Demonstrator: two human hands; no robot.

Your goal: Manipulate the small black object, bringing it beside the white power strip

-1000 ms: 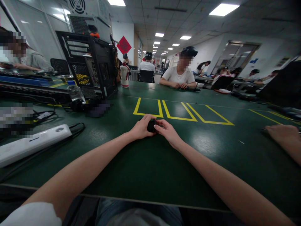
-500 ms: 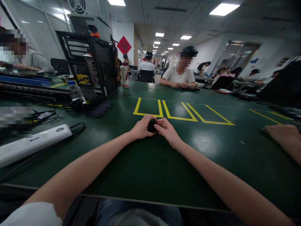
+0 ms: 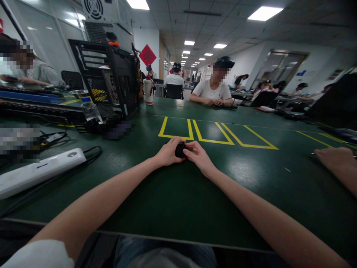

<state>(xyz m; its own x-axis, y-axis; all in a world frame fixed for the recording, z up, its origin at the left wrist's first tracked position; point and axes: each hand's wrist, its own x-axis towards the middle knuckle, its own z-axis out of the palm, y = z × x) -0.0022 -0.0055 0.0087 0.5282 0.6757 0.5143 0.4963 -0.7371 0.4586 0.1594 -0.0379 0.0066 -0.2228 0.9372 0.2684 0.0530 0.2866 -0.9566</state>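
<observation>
A small black object [image 3: 180, 149] is held between my two hands, low over the green table [image 3: 173, 201]. My left hand [image 3: 169, 152] curls round its left side, fingers over the top and thumb below. From the right, my right hand [image 3: 198, 156] pinches its edge with thumb and fingers. The object's exact kind cannot be made out. Just beyond my hands lie yellow tape outlines [image 3: 212, 141] on the tabletop.
At left are a white power strip [image 3: 41, 171] with black cables, an open black computer case [image 3: 111, 78] and a white cup [image 3: 148, 91]. Another person's hand [image 3: 336, 160] rests at the right edge. A person in white [image 3: 213, 91] sits opposite.
The view has shifted very slightly. My hands hold the black object in almost the same place and pose.
</observation>
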